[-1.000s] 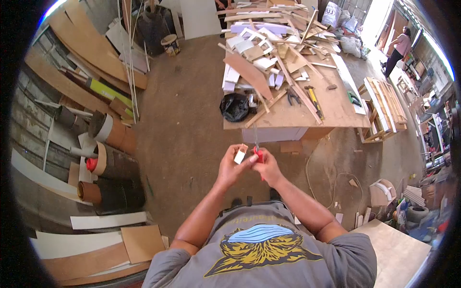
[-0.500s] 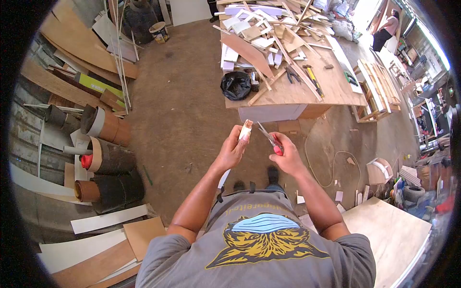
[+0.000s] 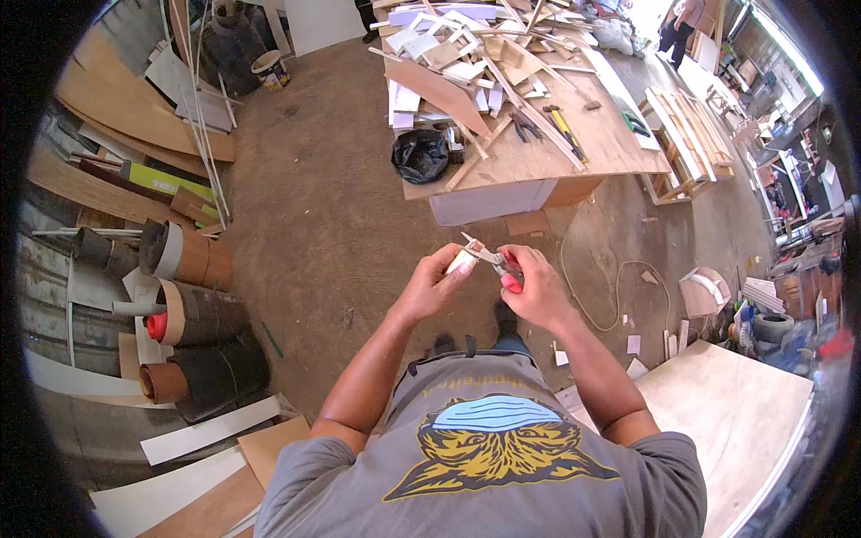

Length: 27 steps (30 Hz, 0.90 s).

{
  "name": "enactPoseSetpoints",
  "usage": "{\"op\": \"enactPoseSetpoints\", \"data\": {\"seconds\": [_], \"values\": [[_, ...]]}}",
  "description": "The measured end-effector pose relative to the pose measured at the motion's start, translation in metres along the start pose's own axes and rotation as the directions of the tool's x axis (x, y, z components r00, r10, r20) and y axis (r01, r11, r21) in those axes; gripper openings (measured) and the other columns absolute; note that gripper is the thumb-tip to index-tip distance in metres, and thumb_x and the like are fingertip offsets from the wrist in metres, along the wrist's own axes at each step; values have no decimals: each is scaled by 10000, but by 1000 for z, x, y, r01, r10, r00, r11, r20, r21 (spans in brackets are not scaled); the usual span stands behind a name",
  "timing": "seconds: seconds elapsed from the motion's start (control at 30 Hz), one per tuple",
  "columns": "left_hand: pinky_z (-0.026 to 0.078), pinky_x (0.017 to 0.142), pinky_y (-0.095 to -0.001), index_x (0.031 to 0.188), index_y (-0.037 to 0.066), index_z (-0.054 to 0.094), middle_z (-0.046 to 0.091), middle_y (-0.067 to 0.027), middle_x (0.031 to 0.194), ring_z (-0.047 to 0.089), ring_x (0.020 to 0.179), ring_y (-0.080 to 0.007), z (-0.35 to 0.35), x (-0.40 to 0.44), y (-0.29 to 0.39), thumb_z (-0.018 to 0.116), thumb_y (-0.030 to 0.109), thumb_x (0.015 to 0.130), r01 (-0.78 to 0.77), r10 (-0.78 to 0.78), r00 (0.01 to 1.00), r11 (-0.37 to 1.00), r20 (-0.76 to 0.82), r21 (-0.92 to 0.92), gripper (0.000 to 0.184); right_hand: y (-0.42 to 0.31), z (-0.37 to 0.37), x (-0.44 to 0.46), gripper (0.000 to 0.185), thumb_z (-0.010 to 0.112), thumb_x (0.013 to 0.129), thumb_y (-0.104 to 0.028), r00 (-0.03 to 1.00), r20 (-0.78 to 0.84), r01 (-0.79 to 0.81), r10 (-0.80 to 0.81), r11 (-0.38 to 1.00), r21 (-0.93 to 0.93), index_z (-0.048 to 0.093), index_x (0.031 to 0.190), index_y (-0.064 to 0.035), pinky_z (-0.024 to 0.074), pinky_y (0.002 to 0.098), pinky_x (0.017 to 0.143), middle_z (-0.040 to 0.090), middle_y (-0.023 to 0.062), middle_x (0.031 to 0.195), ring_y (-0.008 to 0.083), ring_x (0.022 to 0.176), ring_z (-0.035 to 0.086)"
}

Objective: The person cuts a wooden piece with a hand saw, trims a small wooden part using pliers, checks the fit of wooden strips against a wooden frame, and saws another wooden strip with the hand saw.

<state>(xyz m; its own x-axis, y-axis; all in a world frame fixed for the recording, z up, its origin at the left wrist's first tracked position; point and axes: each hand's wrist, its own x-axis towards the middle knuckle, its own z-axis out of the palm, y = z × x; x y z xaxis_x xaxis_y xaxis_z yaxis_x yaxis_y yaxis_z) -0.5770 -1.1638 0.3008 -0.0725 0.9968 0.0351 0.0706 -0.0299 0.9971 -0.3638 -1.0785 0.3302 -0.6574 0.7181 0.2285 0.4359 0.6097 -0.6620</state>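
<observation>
My left hand (image 3: 430, 285) is closed around a small pale piece (image 3: 461, 263) with a reddish-brown end, its exact kind too small to make out. My right hand (image 3: 536, 285) grips red-handled scissors (image 3: 510, 282). Their metal blades reach left across the top of the pale piece and look parted around it; whether they touch it I cannot tell. Both hands are close together in front of my body, above the floor and short of the workbench (image 3: 619, 168).
Wood offcuts (image 3: 448, 56) lie heaped on the workbench, with a black bag (image 3: 420, 156), pliers (image 3: 526, 128) and a hammer (image 3: 567, 127) near its front. Rolled sheets (image 3: 202, 368) line the left wall. A cord (image 3: 619, 309) loops over the floor. Another person (image 3: 683, 31) stands far right.
The scissors have moved left and turned so their blades now cross the end of the pale piece; before, they were apart. My view has shifted slightly.
</observation>
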Motion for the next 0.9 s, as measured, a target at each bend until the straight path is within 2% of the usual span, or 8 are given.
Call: {"op": "enactPoseSetpoints", "data": {"seconds": [0.13,0.23,0.33,0.53,0.73,0.83,0.9], "values": [[414,683,-262,1193,26,637,523,33,822,444,762,-69,-3,0,5,608,259,1030,12,-12,999,1000,35,-5,286,-4,-7,-1,452,711,758,-117,1000,25,17,-15,998,-63,595,1186,-34,504,445,909,655,141,1088,335,1048,628],[414,684,-260,1206,28,643,526,39,821,441,763,-64,-3,1,8,617,253,1026,-14,14,999,1000,46,3,289,-6,-9,-1,486,694,719,-83,998,61,-19,24,996,-87,583,1187,-6,511,447,925,644,170,1094,358,1073,621],[413,685,-257,1219,31,647,532,44,835,441,771,-61,-4,2,0,624,247,1022,-38,37,998,999,52,13,293,-1,-2,-3,386,715,769,-137,995,52,-77,82,992,-96,597,1124,-40,508,457,889,661,147,1062,344,1046,636],[416,706,-247,1174,25,648,545,55,857,452,791,-58,-2,-2,-5,632,246,1019,18,-17,998,1000,60,-13,270,8,11,-9,342,729,782,-167,979,55,-187,195,974,-126,601,1079,-57,534,477,799,684,147,997,366,953,675],[422,722,-246,1138,10,645,562,55,881,465,807,-59,1,-6,-13,635,254,1019,29,-26,999,997,45,-67,272,14,14,-8,294,734,772,-170,984,53,-162,169,979,-123,615,1022,-72,542,482,744,693,132,917,359,880,691],[431,721,-258,1139,7,646,573,51,888,478,811,-65,1,-7,-17,640,260,1016,-6,8,1000,999,26,-54,281,15,13,-5,317,726,766,-149,978,99,-172,185,977,-122,613,1051,-65,538,476,784,690,138,971,357,929,680],[439,707,-270,1139,11,650,581,45,875,487,798,-71,2,-6,-18,645,264,1013,-45,45,999,998,3,-53,283,20,14,-2,336,719,762,-133,997,62,-38,43,996,-86,611,1072,-60,532,470,818,680,143,1005,355,968,667]]}}
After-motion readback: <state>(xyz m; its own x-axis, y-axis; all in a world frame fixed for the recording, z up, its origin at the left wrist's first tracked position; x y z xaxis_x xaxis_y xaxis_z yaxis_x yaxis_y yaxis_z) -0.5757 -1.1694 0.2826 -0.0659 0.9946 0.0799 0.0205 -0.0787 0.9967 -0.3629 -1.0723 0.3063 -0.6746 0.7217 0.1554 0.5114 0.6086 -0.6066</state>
